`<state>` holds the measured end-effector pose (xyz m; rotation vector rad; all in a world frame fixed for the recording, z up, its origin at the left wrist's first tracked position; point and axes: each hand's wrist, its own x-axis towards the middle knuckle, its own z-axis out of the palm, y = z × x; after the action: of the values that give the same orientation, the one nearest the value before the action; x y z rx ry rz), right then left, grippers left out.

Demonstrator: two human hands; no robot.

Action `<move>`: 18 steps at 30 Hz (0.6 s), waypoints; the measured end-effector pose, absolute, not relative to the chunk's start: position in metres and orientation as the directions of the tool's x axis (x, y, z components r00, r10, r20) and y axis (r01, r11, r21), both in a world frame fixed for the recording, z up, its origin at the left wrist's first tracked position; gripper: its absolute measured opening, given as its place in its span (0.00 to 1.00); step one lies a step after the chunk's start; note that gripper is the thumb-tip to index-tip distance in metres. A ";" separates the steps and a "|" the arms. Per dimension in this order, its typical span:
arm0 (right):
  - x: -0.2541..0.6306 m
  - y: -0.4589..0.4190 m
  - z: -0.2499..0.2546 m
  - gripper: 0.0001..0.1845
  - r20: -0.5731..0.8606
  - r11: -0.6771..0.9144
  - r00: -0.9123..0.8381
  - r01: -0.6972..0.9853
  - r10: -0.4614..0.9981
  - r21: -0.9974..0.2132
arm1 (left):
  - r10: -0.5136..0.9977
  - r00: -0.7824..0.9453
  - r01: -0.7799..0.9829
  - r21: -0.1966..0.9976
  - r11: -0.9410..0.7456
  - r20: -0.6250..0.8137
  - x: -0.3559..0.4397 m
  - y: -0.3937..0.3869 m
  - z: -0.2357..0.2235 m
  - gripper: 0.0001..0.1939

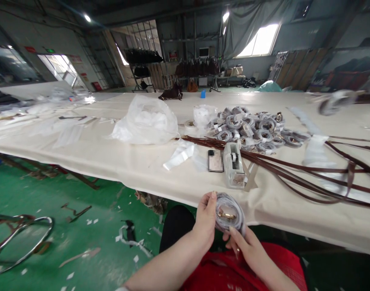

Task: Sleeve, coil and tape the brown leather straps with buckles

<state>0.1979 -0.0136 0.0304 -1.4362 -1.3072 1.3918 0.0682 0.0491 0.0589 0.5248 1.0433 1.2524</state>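
Note:
A coiled strap (239, 208), wrapped in greyish clear film with a gold metal clasp in its middle, is held above my lap near the table edge. My left hand (206, 214) grips its left side, thumb on top. Around the lower right side of the coil are the fingers of my right hand (242, 244), partly hidden under it. Just beyond the coil a tape dispenser (234, 165) stands on the table, with a small dark-edged card (215, 161), partly blurred out, beside it. Long brown straps (282, 167) stretch off to the right.
Several wrapped strap coils (248, 127) lie heaped behind the dispenser. To their left sits a full translucent plastic bag (148, 121), with white strips (181, 155) in front. A motion-blurred coil (336, 102) shows at far right. A metal-ringed stool (48, 230) stands on the green floor.

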 end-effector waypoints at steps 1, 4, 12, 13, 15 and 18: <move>0.195 -0.014 0.028 0.31 -0.227 -0.211 -0.083 0.167 0.970 -0.963 | 0.932 -0.039 -0.522 0.803 0.289 -0.361 0.071 0.046 0.056 0.29; 0.206 -0.012 0.031 0.29 -0.214 -0.200 -0.061 0.182 0.975 -0.963 | 0.943 0.009 -0.464 0.834 0.298 -0.332 0.070 0.038 0.044 0.29; 0.271 -0.002 0.077 0.18 -0.418 -0.068 -0.558 0.541 0.717 -0.838 | 0.760 0.650 0.180 0.976 -0.123 -0.024 0.044 0.030 0.041 0.29; 0.271 -0.003 0.078 0.15 -0.419 -0.023 -0.569 0.574 0.708 -0.818 | 0.715 0.699 0.204 0.963 -0.174 -0.019 0.045 0.028 0.042 0.28; 0.267 -0.007 0.075 0.12 -0.408 0.024 -0.544 0.620 0.733 -0.784 | 0.681 0.733 0.232 0.944 -0.235 -0.011 0.050 0.021 0.043 0.24; 0.258 -0.017 0.067 0.13 -0.422 -0.046 -0.487 0.612 0.764 -0.790 | 0.706 0.709 0.225 0.946 -0.233 0.006 0.052 0.010 0.039 0.19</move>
<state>0.2582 -0.0166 0.0672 -1.5044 -2.0627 1.5664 0.0522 0.0101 0.0386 1.7914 0.7355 0.5334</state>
